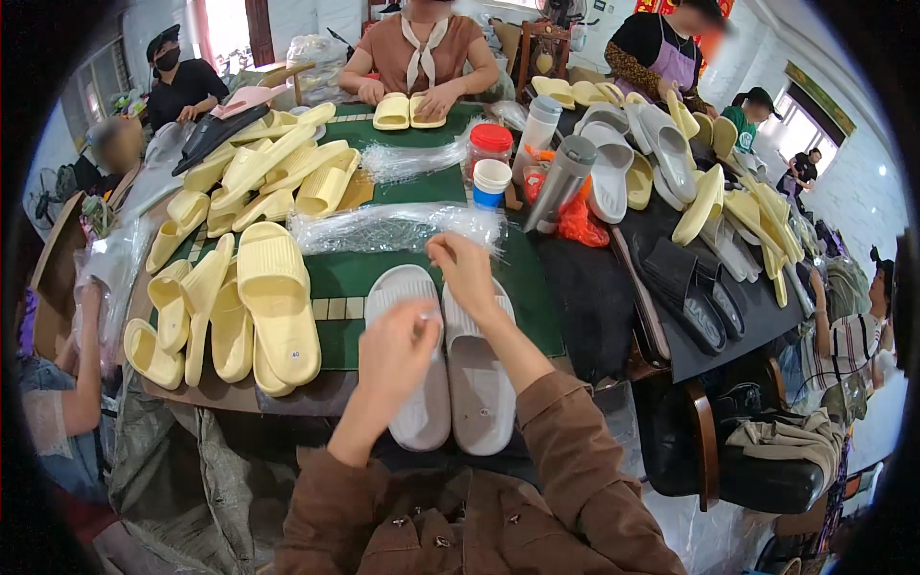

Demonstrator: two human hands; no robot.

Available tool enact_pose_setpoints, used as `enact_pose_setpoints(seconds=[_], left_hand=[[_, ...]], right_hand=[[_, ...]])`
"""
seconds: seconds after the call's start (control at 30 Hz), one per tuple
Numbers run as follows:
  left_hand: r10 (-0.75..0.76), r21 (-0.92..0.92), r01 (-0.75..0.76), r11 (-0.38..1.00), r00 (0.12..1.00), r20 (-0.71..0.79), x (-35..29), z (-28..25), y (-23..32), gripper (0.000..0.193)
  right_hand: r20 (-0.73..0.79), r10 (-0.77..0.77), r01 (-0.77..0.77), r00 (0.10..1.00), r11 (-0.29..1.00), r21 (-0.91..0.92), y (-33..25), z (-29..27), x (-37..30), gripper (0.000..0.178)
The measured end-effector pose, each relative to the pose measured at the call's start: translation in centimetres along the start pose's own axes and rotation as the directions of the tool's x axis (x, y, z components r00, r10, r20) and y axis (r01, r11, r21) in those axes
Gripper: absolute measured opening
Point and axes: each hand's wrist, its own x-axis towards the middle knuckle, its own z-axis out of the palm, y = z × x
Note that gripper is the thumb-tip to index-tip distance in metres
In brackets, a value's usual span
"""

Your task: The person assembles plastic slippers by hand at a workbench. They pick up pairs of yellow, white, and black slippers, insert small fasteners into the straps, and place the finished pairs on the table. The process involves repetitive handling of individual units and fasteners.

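A pair of light grey slide slippers lies side by side at the table's near edge, toes away from me: the left slipper (420,414) and the right slipper (482,398). Over the left slipper's strap is my left hand (395,359), slightly blurred, its fingers curled together. My right hand (464,276) is above the right slipper's toe, thumb and fingertips pinched, close to a bundle of thin clear plastic strands (383,230). Whatever either hand grips is too small or see-through to name. Left of the pair, a yellow slide slipper (276,287) rests on others.
Yellow slippers (254,168) pile up at the left. A second strand bundle (417,165), a red-lidded jar (490,144), a paper cup (491,182) and a steel tumbler (565,177) stand beyond. Black slippers (690,297) lie right. Opposite, a person handles yellow slippers (392,112).
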Motion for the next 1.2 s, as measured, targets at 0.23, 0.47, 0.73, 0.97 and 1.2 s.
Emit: enact_pose_setpoints(seconds=[0.23,0.47,0.73,0.97,1.2], left_hand=[[-0.085,-0.255,0.081,0.963,0.996,-0.005,9.0,4.8,-6.3,0.019],[-0.135,-0.342,0.084,0.936,0.983,-0.127,8.6,6.8,-7.8,0.012],[-0.156,-0.341,0.099,0.935,0.978,-0.141,7.9,6.0,-6.9,0.012],[-0.226,-0.492,0.099,0.865,0.952,-0.207,7.5,6.6,-7.7,0.014],[-0.218,-0.493,0.11,0.863,0.961,-0.168,7.1,6.8,-7.5,0.013]], right_hand=[[-0.114,-0.088,0.084,0.99,0.996,-0.036,0.7,0.2,-0.9,0.013],[-0.164,-0.045,0.04,0.985,0.999,-0.033,0.9,0.2,-1.6,0.011],[-0.139,-0.055,0.062,0.989,0.997,0.045,1.6,0.7,-1.6,0.01],[-0.098,0.025,-0.016,0.995,0.996,0.09,1.5,0.6,-1.9,0.011],[-0.023,0.106,-0.103,0.994,0.99,0.096,1.0,0.5,-2.0,0.013]])
